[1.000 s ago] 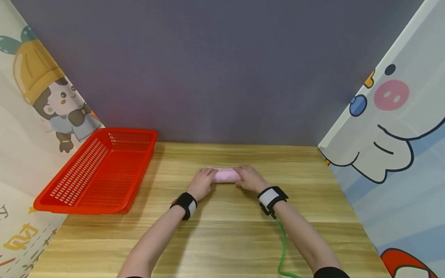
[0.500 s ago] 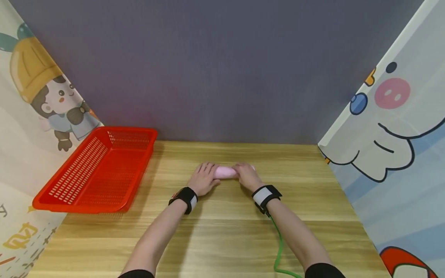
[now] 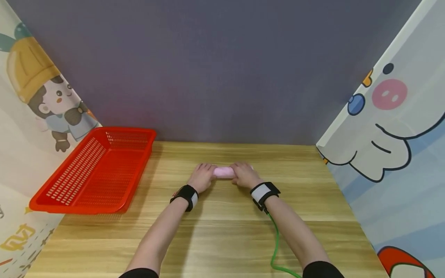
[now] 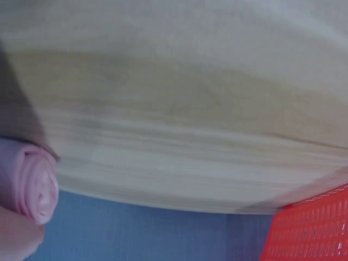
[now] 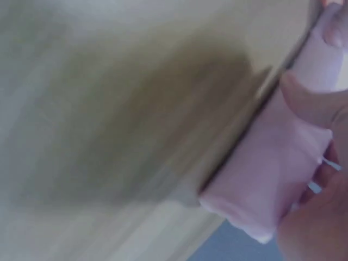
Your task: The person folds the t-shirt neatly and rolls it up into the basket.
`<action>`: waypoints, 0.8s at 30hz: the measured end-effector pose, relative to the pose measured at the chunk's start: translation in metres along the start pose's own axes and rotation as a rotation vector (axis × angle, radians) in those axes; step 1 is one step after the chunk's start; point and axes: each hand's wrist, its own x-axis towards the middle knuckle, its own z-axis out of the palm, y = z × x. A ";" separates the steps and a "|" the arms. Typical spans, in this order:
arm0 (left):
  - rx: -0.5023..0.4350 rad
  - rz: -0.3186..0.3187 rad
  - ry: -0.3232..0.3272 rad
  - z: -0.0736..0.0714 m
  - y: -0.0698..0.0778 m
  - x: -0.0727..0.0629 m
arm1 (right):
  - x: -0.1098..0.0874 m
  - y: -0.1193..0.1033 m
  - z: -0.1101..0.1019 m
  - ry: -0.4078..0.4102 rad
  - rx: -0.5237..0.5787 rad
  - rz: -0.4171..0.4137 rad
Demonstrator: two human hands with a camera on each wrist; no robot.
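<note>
A pink cloth (image 3: 224,172), rolled into a tight cylinder, lies crosswise on the wooden table. My left hand (image 3: 202,177) holds its left part, with the fingers over the top. My right hand (image 3: 245,175) grips the roll toward the right, and a bit of pink shows beyond its fingers. In the left wrist view the spiral end of the cloth (image 4: 41,190) faces out beside part of the left hand (image 4: 19,236). The right wrist view shows the right thumb (image 5: 310,100) along the cloth (image 5: 272,157) and the other fingers on its far side.
A red perforated plastic basket (image 3: 104,170) stands at the left of the table (image 3: 222,239). A grey panel (image 3: 222,69) rises behind, with cartoon-printed sheets at both sides. A green cable (image 3: 275,247) trails from the right wrist strap (image 3: 264,193).
The left hand opened flatter against the roll, then closed round it again. My right hand has shifted slightly left, uncovering the right end of the cloth. The visible middle stretch is shorter.
</note>
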 end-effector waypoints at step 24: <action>-0.078 -0.120 -0.148 -0.001 0.006 -0.003 | 0.003 0.007 -0.003 0.039 0.088 -0.166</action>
